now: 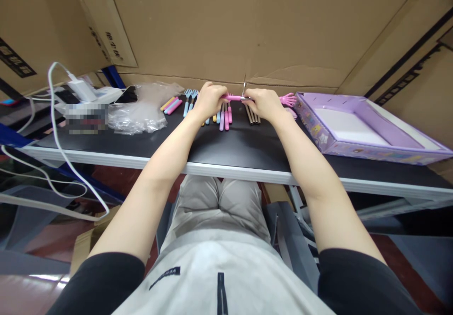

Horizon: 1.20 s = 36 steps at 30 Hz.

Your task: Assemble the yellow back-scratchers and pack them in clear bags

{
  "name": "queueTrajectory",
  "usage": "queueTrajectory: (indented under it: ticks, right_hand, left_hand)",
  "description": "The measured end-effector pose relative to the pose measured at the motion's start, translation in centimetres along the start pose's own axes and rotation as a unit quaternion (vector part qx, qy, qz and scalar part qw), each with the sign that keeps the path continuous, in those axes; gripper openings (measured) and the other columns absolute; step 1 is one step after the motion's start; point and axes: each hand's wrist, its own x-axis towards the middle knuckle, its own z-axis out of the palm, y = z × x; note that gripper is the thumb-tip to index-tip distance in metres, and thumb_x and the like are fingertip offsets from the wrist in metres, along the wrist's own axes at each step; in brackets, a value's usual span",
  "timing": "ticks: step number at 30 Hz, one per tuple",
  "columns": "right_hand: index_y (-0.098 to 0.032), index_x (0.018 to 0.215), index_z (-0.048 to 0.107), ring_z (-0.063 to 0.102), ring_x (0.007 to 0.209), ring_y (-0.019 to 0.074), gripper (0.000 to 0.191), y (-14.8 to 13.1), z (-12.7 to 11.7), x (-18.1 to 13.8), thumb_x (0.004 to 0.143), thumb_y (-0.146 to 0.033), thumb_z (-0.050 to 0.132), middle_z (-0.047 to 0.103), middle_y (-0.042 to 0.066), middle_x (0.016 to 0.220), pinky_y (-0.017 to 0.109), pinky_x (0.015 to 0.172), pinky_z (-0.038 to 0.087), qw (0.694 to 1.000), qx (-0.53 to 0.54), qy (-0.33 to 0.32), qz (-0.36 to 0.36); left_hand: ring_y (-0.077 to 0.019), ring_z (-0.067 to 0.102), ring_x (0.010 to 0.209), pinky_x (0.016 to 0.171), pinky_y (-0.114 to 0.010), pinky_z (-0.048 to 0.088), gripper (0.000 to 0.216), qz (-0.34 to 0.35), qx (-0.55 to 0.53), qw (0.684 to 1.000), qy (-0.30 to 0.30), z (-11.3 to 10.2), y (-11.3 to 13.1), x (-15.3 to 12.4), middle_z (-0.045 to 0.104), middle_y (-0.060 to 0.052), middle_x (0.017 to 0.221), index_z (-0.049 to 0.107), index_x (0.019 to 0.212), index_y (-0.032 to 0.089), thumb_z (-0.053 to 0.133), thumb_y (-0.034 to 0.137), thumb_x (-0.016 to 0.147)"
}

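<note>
Above the black table, both hands meet at one thin piece: a pink handle (232, 97) with a short metal rod (247, 99) at its right end. My left hand (211, 99) is closed around the pink handle's left part. The metal rod's end is pinched in my right hand (264, 102), and the fingers hide how the parts join. Under the hands lie several pink, purple, blue and yellow handles (226, 120). Several bare metal tubes (252, 117) lie below my right hand. A pink hand-shaped head (288, 99) rests just beyond it, and blue claw-shaped heads (191, 94) lie left of my left hand.
A purple open box (354, 147) stands on the right of the table. Farther left are coloured handles (171, 105), clear plastic bags (141, 112), a phone (128, 95) and a white charger (82, 90) whose cable loops over the table edge. Cardboard (226, 27) walls the back.
</note>
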Motion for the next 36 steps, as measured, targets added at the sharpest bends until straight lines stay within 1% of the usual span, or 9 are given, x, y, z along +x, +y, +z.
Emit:
queueTrajectory:
  ticks: [6,10,12,16,21,26,28,31,36]
  right_hand:
    - [-0.019,0.127,0.083,0.073,0.12,0.0393,0.043,0.7,0.5,0.3,0.117,-0.039,0.046,0.084,0.021,0.128,0.044,0.093,0.048,1.0,0.0,-0.007,0.005]
    - [-0.019,0.139,0.078,0.074,0.118,0.0388,0.043,0.7,1.0,0.2,0.117,-0.044,0.051,0.084,0.019,0.125,0.042,0.091,0.048,1.0,-0.001,0.006,-0.013]
    - [-0.019,0.142,0.075,0.074,0.118,0.0397,0.042,0.4,0.9,0.1,0.114,-0.042,0.055,0.085,0.019,0.124,0.042,0.09,0.048,1.0,-0.006,0.013,-0.014]
    - [-0.021,0.132,0.08,0.074,0.117,0.0398,0.038,0.3,0.4,0.0,0.115,-0.037,0.049,0.085,0.019,0.126,0.043,0.088,0.047,1.0,-0.015,0.02,-0.003]
    - [-0.02,0.123,0.083,0.073,0.118,0.0398,0.047,0.7,0.4,0.2,0.119,-0.043,0.042,0.085,0.02,0.121,0.045,0.09,0.048,1.0,-0.003,-0.001,0.006]
    - [-0.016,0.143,0.074,0.074,0.12,0.0414,0.043,0.4,0.7,0.0,0.116,-0.041,0.052,0.084,0.022,0.126,0.044,0.093,0.049,1.0,0.001,0.003,0.003]
    - [-0.016,0.145,0.072,0.074,0.12,0.0418,0.042,0.3,0.7,-0.1,0.115,-0.038,0.053,0.084,0.022,0.128,0.044,0.093,0.049,1.0,-0.003,0.013,-0.002]
    - [-0.017,0.138,0.076,0.075,0.12,0.0423,0.04,0.5,0.8,-0.1,0.116,-0.036,0.05,0.084,0.022,0.129,0.045,0.093,0.049,1.0,-0.011,0.014,-0.001]
    - [-0.019,0.132,0.081,0.076,0.118,0.0396,0.045,1.2,1.1,0.2,0.119,-0.042,0.045,0.085,0.02,0.122,0.043,0.092,0.049,1.0,-0.013,0.007,0.003]
  left_hand:
    - [-0.0303,0.076,0.11,0.12,-0.054,0.051,0.019,0.007,-0.016,1.0,0.02,-0.2,0.5,0.0,0.084,-0.008,0.102,0.076,0.099,0.024,0.058,0.019,0.098]
    - [-0.032,0.076,0.111,0.12,-0.055,0.05,0.018,-0.003,-0.009,1.0,0.011,-0.3,0.5,-0.2,0.085,-0.01,0.104,0.077,0.1,0.024,0.06,0.02,0.095]
    - [-0.0337,0.076,0.114,0.12,-0.057,0.049,0.018,-0.008,-0.002,1.0,0.004,-0.2,0.4,-0.2,0.085,-0.011,0.107,0.078,0.102,0.023,0.061,0.02,0.095]
    - [-0.0335,0.076,0.117,0.122,-0.055,0.049,0.018,-0.001,0.0,1.0,0.007,0.0,0.1,0.0,0.085,-0.011,0.11,0.078,0.104,0.023,0.061,0.02,0.098]
    - [-0.0328,0.077,0.116,0.122,-0.055,0.05,0.017,0.004,-0.011,1.0,0.015,-0.2,0.3,0.0,0.084,-0.01,0.104,0.077,0.101,0.024,0.061,0.019,0.097]
    - [-0.0319,0.076,0.111,0.12,-0.056,0.051,0.018,0.009,-0.017,1.0,0.018,-0.4,0.2,-0.2,0.082,-0.008,0.099,0.076,0.1,0.024,0.061,0.017,0.095]
    - [-0.032,0.076,0.112,0.12,-0.056,0.051,0.017,0.008,-0.014,1.0,0.017,-0.4,0.1,-0.2,0.083,-0.009,0.101,0.076,0.1,0.023,0.061,0.017,0.095]
    - [-0.0326,0.077,0.114,0.121,-0.057,0.05,0.017,0.008,-0.011,1.0,0.015,-0.1,-0.1,-0.1,0.084,-0.01,0.104,0.076,0.1,0.022,0.06,0.018,0.096]
    - [-0.0322,0.077,0.115,0.123,-0.057,0.049,0.017,0.006,-0.002,1.0,0.01,0.1,0.0,0.0,0.084,-0.01,0.107,0.076,0.101,0.022,0.059,0.019,0.099]
